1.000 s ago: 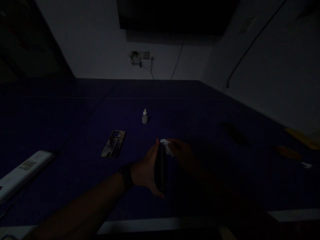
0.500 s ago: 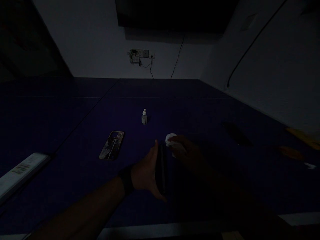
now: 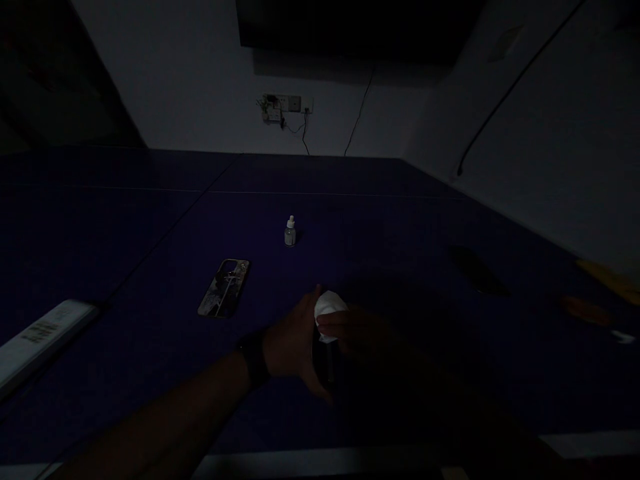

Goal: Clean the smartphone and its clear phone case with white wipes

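Observation:
In the dim head view, my left hand (image 3: 293, 343), with a dark band on the wrist, grips a dark phone (image 3: 330, 367) by its ends, edge turned up. My right hand (image 3: 357, 327) pinches a crumpled white tissue (image 3: 329, 305) against the upper part of that edge. The tissue and fingers cover much of the phone. A patterned phone case (image 3: 223, 288) lies left of my hands. Beyond them stands a small dropper bottle (image 3: 290, 233) with a white top.
A white power strip (image 3: 45, 340) lies on the blue-purple table (image 3: 165, 373) at left. On the right are a dark flat object (image 3: 477, 270), an orange item (image 3: 585, 310) and a yellow item (image 3: 610, 280). Wall sockets (image 3: 287, 105) with cables are behind.
My right hand has moved left and slightly nearer, bringing the tissue from beside the phone onto its edge. My left hand keeps its hold. The view has shifted a little.

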Action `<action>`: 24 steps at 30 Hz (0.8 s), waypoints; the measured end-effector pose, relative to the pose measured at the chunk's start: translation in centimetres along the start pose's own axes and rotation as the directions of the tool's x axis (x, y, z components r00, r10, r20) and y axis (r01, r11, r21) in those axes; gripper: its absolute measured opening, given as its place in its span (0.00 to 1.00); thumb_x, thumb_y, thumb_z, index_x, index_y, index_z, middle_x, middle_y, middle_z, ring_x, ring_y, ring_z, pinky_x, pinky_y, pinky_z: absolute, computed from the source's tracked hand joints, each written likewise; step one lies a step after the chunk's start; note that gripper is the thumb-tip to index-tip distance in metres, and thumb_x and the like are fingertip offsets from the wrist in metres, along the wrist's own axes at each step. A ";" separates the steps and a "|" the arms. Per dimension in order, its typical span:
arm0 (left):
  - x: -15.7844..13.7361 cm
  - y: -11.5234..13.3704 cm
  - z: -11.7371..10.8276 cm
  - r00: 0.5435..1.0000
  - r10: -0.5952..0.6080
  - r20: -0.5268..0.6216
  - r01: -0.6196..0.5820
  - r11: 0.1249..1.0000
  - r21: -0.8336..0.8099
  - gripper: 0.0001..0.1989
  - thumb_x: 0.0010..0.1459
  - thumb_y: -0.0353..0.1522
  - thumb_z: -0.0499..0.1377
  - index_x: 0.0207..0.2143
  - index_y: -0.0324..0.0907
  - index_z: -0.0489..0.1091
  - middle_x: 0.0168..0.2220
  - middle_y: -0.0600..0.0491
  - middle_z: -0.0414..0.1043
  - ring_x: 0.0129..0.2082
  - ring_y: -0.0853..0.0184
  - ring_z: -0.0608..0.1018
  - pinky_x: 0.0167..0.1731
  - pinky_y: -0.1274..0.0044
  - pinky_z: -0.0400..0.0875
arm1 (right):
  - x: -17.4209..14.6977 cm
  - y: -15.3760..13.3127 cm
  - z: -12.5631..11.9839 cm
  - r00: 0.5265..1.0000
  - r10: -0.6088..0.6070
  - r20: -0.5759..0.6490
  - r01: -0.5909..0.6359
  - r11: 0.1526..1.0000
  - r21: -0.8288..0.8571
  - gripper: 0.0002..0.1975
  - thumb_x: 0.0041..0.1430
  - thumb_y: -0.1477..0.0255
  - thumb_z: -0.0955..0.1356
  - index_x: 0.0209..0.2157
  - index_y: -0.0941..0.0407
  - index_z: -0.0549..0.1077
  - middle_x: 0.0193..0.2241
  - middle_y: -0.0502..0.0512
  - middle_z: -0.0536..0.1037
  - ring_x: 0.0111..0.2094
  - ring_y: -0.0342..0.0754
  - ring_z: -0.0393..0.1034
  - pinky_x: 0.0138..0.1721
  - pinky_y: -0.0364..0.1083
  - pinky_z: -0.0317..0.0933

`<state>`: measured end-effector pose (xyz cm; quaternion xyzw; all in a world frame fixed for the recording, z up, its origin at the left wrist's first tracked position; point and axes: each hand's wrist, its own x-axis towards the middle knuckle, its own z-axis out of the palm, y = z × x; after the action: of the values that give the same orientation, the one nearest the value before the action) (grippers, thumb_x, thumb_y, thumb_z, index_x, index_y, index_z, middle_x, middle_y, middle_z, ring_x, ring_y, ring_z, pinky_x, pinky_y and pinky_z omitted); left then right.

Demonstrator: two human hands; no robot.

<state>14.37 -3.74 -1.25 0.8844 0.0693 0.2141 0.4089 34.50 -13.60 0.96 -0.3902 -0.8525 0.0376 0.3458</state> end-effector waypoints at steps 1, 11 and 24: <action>0.0 -0.1 0.0 1.000 0.011 0.000 -0.011 1.000 0.007 0.83 0.20 0.59 0.74 0.71 0.37 0.34 0.68 0.32 0.47 0.66 0.30 0.54 0.67 0.46 0.48 | 0.0 0.1 0.1 1.000 0.016 0.008 -0.016 1.000 -0.009 0.19 0.69 0.73 0.61 0.59 0.50 0.71 0.53 0.55 0.79 0.55 0.48 0.73 0.58 0.50 0.66; 0.1 -0.5 -0.1 0.997 0.083 -0.010 -0.082 0.997 0.013 0.86 0.20 0.58 0.76 0.71 0.40 0.27 0.70 0.33 0.42 0.69 0.32 0.49 0.67 0.47 0.45 | 1.0 0.5 0.8 0.985 0.171 -0.018 -0.172 0.984 -0.052 0.23 0.68 0.75 0.59 0.62 0.50 0.69 0.58 0.55 0.74 0.59 0.49 0.69 0.60 0.53 0.65; -0.4 -0.7 -0.2 1.000 0.018 0.016 -0.019 0.999 0.029 0.88 0.21 0.58 0.75 0.71 0.40 0.20 0.72 0.32 0.35 0.69 0.31 0.49 0.66 0.45 0.47 | 0.4 -1.0 -0.3 0.991 0.099 0.086 -0.093 0.992 -0.080 0.25 0.69 0.77 0.59 0.64 0.50 0.65 0.59 0.55 0.74 0.60 0.48 0.68 0.59 0.52 0.65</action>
<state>13.94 -3.29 -1.83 0.8924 0.0610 0.2101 0.3946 33.86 -14.11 1.77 -0.4415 -0.8483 0.0393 0.2898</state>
